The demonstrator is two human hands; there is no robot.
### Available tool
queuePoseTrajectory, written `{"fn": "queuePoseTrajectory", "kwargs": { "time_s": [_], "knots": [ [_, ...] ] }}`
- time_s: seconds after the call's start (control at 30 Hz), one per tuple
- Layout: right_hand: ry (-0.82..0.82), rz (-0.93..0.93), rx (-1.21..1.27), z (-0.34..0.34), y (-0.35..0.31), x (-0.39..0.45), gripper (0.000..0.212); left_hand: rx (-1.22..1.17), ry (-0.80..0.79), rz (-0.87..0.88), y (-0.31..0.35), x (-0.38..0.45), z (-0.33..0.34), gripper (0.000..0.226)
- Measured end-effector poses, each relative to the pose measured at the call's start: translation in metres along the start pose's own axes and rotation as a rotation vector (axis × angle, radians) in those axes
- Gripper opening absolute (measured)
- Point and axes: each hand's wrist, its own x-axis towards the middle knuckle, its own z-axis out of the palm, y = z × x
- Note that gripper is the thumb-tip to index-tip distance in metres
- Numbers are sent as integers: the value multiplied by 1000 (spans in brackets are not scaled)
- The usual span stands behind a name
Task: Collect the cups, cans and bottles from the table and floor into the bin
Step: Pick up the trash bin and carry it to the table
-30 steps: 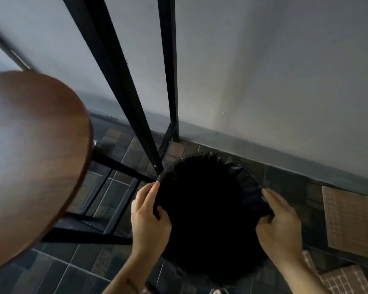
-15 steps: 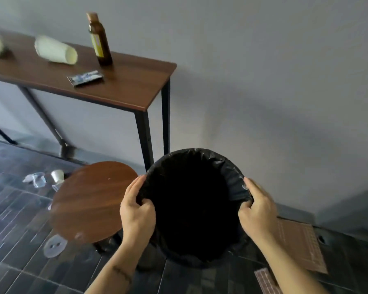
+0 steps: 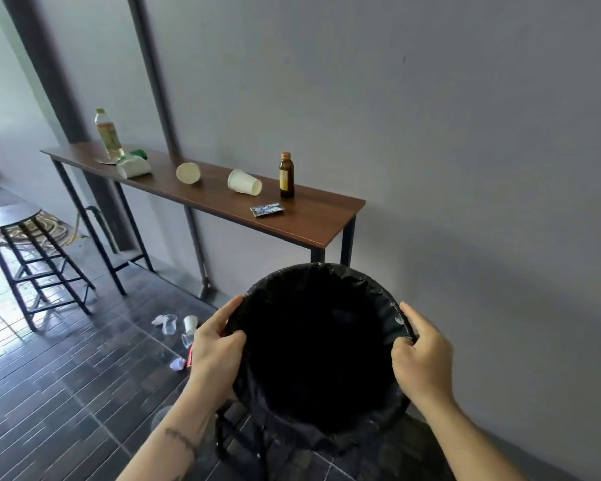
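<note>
Bin (image 3: 321, 345) held up by its rim, left hand (image 3: 213, 352) and right hand (image 3: 422, 355) both clamped on it. Nothing visibly collected: cups (image 3: 244, 182), bottles (image 3: 287, 175) on table (image 3: 313, 220), more cups on floor (image 3: 84, 376).

**Bin fills the near space; counter top open from above**

The bin (image 3: 321, 345), held at its rim by both hands, blocks the way straight ahead. Beyond it the counter (image 3: 313, 223) stands against the wall, so only its front and top are reachable. The brown bottle (image 3: 287, 175) stands upright there, with open wood between it and the tipped paper cup (image 3: 244, 182). The floor (image 3: 66, 376) to the left lies open up to the stool (image 3: 32, 258).
</note>
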Motion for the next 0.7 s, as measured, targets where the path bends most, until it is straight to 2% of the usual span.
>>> {"fn": "queuePoseTrajectory", "kwargs": {
  "time_s": [0.17, 0.33, 0.5, 0.7],
  "knots": [
    [-40, 86, 131, 30, -30, 3, 64, -349, -10, -22, 17, 2, -53, 45],
    [-75, 74, 168, 78, -65, -1, 64, -492, 113, -117, 12, 31, -83, 54],
    [-52, 86, 142, 132, -92, 8, 60, -254, 109, -146, 8, 83, -116, 76],
    [-68, 50, 15, 209, -126, 25, 63, -3, 56, -67, 21, 151, -163, 81]
  ]
}}
